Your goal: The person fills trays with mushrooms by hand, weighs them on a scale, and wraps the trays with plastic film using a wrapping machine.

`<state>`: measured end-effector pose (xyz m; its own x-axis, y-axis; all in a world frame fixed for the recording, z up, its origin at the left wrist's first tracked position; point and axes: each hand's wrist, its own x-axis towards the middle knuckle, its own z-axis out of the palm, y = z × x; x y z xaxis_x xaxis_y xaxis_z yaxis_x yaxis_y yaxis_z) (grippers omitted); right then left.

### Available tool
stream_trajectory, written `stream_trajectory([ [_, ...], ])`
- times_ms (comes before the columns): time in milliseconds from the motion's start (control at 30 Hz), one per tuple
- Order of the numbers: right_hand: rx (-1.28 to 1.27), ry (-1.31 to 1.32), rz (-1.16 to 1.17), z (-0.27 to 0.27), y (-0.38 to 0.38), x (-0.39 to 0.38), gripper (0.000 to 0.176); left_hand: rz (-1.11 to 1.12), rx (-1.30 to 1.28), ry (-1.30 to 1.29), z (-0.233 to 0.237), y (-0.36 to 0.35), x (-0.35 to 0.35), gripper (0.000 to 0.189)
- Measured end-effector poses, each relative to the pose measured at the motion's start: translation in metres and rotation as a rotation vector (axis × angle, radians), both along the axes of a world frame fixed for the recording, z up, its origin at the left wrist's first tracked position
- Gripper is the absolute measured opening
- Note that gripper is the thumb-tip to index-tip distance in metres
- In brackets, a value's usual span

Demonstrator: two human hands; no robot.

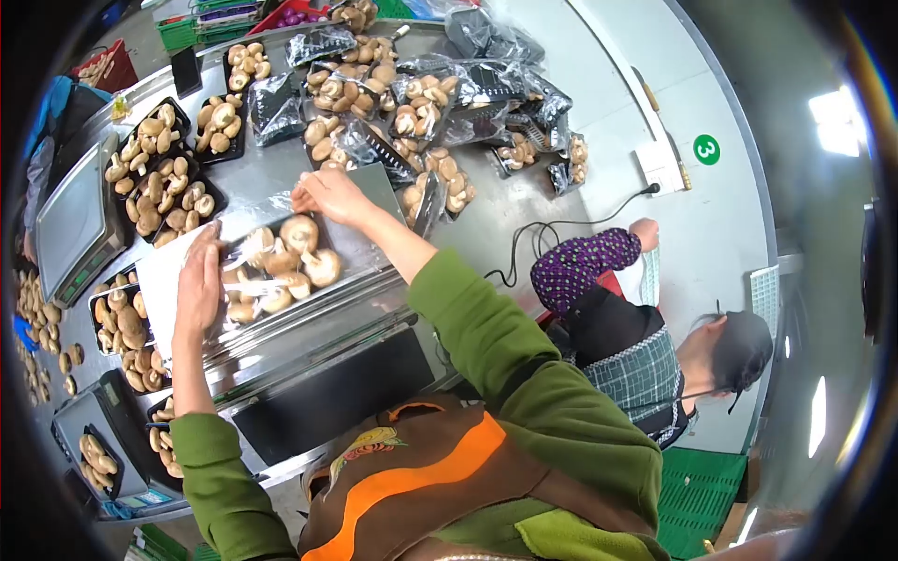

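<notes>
A tray of brown-capped mushrooms (281, 265) lies between my hands on the metal wrapping bench, under shiny clear film. My left hand (198, 280) rests along the tray's left side, over a white flat surface (161, 290), fingers stretched out and close together. At the tray's far edge, my right hand (332, 196) has its fingers bent and pinched at a strip of clear plastic film (279, 200). The fingertips are partly hidden there. A grey metal plate (379, 190) sits just right of this hand.
Wrapped mushroom packs (426, 103) are heaped at the back. Unwrapped mushroom trays (154, 178) and a scale (75, 224) stand left; another scale (103, 425) is nearer. A black cable (513, 252) crosses the right side. A person in a purple dotted sleeve (585, 266) is at right.
</notes>
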<state>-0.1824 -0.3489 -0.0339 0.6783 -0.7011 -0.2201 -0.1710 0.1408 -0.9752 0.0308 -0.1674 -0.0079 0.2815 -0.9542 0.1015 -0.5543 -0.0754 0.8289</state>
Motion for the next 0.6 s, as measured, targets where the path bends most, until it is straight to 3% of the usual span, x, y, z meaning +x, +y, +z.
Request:
stream_trajectory([
  [67,-0.028,0.081,0.008,0.005,-0.004,0.002,0.043,-0.09,-0.028,-0.072,0.011,0.007,-0.001,0.026],
  [133,-0.345,0.23,0.122,0.007,-0.002,-0.001,0.045,-0.064,0.065,-0.111,0.014,0.014,0.0,0.026],
  [167,-0.476,0.336,0.177,0.01,-0.004,-0.005,0.047,-0.055,0.033,0.015,0.018,0.014,-0.004,0.027],
  [200,-0.481,0.335,0.175,0.013,-0.004,-0.01,0.047,-0.055,0.028,0.012,0.021,0.015,-0.007,0.027],
  [267,0.044,0.421,0.207,0.023,-0.005,-0.023,0.048,-0.004,-0.016,0.093,0.026,0.018,-0.011,0.028],
  [333,0.092,0.476,0.249,0.043,0.0,-0.046,0.046,0.044,0.05,0.193,0.023,0.029,-0.001,0.031],
  [400,0.144,0.528,0.28,0.044,0.013,-0.059,0.044,-0.018,0.285,0.233,0.021,0.042,0.017,0.035],
  [433,0.126,0.384,0.209,0.033,0.022,-0.066,0.041,0.062,0.364,0.463,0.024,0.052,0.015,0.038],
  [500,0.134,0.135,0.07,0.017,0.039,-0.071,0.034,0.116,0.351,0.38,0.024,0.07,0.014,0.037],
  [600,0.239,0.106,-0.133,0.011,0.053,-0.056,0.033,0.149,0.203,0.053,-0.004,0.085,0.011,0.037],
])
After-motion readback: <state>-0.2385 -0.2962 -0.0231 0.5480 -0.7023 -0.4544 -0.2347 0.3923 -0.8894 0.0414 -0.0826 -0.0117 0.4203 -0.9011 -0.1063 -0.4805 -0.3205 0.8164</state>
